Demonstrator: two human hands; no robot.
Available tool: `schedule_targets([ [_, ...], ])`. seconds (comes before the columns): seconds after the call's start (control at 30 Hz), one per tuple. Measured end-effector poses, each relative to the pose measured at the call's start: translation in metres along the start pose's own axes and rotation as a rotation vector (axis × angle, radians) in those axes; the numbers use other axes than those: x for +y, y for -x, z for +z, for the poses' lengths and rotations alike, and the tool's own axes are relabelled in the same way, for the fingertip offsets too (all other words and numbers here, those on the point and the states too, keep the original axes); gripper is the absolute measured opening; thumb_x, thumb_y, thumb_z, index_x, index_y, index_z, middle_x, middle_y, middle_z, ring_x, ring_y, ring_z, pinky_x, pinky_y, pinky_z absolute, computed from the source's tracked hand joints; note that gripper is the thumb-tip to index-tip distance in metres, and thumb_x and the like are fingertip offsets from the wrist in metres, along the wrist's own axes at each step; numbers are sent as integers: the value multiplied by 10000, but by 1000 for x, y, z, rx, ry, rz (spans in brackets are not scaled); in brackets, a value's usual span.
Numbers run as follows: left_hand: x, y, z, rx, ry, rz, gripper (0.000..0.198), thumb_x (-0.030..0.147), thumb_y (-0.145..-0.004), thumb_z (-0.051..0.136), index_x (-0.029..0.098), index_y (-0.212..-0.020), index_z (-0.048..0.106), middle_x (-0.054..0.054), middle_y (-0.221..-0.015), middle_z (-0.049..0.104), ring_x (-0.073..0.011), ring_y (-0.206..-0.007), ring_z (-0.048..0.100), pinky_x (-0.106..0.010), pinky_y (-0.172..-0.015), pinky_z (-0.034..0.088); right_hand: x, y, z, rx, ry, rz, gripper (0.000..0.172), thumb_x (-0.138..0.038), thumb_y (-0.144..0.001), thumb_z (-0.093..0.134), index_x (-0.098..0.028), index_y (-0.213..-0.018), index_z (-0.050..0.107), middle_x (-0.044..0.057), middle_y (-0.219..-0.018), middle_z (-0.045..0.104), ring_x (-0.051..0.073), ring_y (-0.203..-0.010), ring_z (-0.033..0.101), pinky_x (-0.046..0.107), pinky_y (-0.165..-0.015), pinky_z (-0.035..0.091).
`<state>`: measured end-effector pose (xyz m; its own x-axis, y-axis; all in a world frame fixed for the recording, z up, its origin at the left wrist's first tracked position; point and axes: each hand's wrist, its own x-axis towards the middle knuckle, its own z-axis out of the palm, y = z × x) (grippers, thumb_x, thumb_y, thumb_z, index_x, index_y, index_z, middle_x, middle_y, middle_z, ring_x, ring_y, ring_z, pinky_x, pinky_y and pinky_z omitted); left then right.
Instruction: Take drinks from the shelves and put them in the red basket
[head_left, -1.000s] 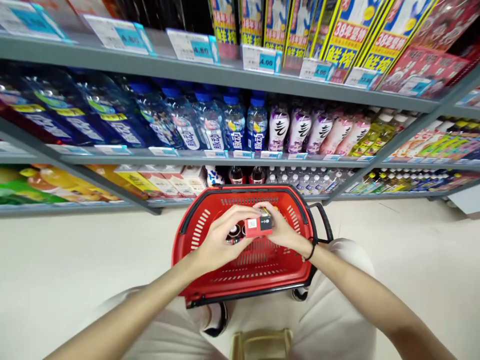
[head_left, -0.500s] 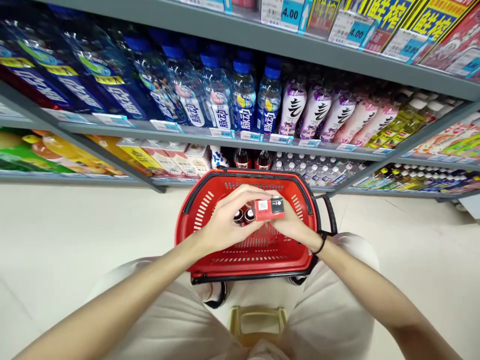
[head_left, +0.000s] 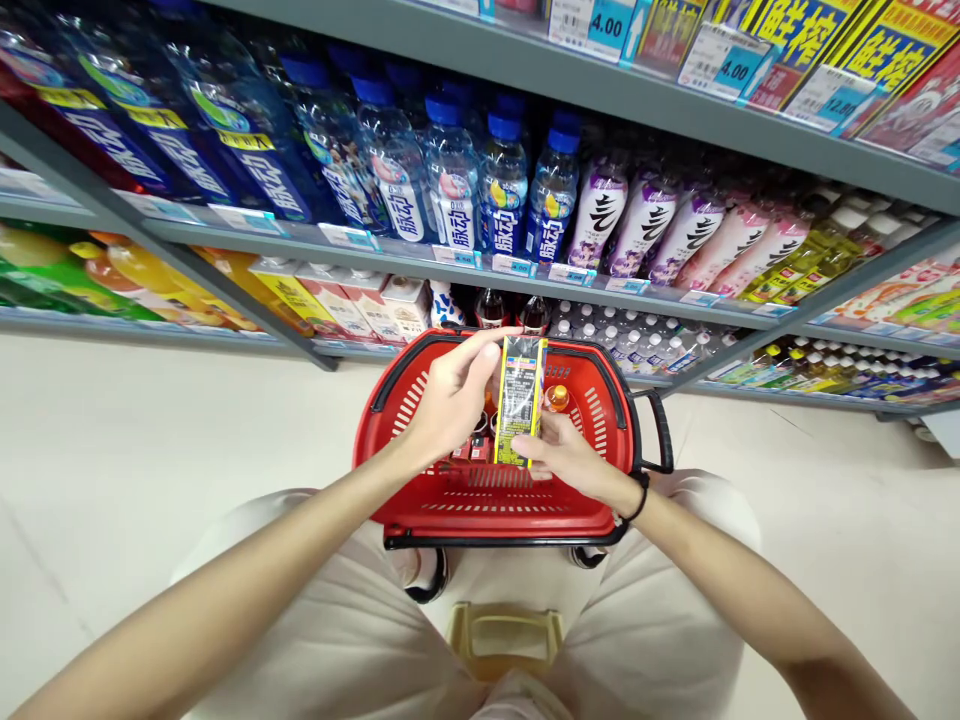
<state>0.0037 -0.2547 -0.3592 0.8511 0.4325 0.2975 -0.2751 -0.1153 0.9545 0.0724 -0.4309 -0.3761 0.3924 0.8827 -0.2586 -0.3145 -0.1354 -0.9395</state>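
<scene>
I hold a small drink carton (head_left: 519, 400) upright over a red shopping basket (head_left: 420, 395); its black and yellow printed side faces me. My left hand (head_left: 450, 400) grips the carton's top and left side. My right hand (head_left: 566, 455) grips its lower right end, a dark band round that wrist. Inside the basket lie dark bottles with red labels (head_left: 478, 440) and an orange-capped bottle (head_left: 556, 398).
Grey store shelves (head_left: 420, 255) run ahead with blue-capped bottles (head_left: 502, 190), purple and pink bottles (head_left: 637, 230), cartons (head_left: 360, 300) and price tags (head_left: 592, 15). The basket's black handle (head_left: 660, 430) hangs right. A yellow stool (head_left: 502, 640) sits between my knees on pale floor.
The carton has turned from showing its red end to standing upright with its long printed side toward me. My left hand moved to its top, and the view tilted down slightly.
</scene>
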Motion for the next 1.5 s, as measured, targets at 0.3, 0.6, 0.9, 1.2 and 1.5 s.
schedule_targets([
  [0.3,-15,-4,-2,36,108,-122,314,464,-1022,612,186,-1150,683,14,-722,602,-128,-576,557,-241,-545,522,-8,0,-6,-113,-121,-23,558,-704,-924,605,-150,-871,640,49,-612,679,148,-494,603,260,-507,505],
  [0.6,-14,-10,-1,35,78,-126,435,561,-997,593,174,-1176,681,-101,-1139,731,-161,-736,662,-261,-571,556,-14,3,2,61,-190,-85,633,-450,-799,905,-250,-1270,531,71,-1141,746,244,-935,754,416,-697,695],
  [0.9,-31,-20,-3,93,292,-257,452,549,-860,678,178,-1117,664,-110,-1159,751,-257,-997,723,-309,-692,603,-24,3,-4,54,-237,-169,633,-492,-929,640,-285,-1518,532,83,-1403,661,231,-953,689,420,-767,647],
  [1.2,-14,-15,-1,-25,389,-292,636,663,-941,465,150,-1243,690,-144,-1094,790,-320,-1050,746,-441,-868,624,-11,9,0,149,182,-417,779,-350,-867,859,-306,-1561,508,99,-1442,617,258,-1329,598,470,-1137,541],
  [1.5,-14,-14,-1,26,435,-308,650,679,-880,546,130,-1182,718,-135,-1040,806,-334,-1052,755,-457,-927,611,-1,3,-2,189,249,-465,692,-322,-877,859,-297,-1486,532,109,-1515,578,244,-1430,547,446,-1203,488],
])
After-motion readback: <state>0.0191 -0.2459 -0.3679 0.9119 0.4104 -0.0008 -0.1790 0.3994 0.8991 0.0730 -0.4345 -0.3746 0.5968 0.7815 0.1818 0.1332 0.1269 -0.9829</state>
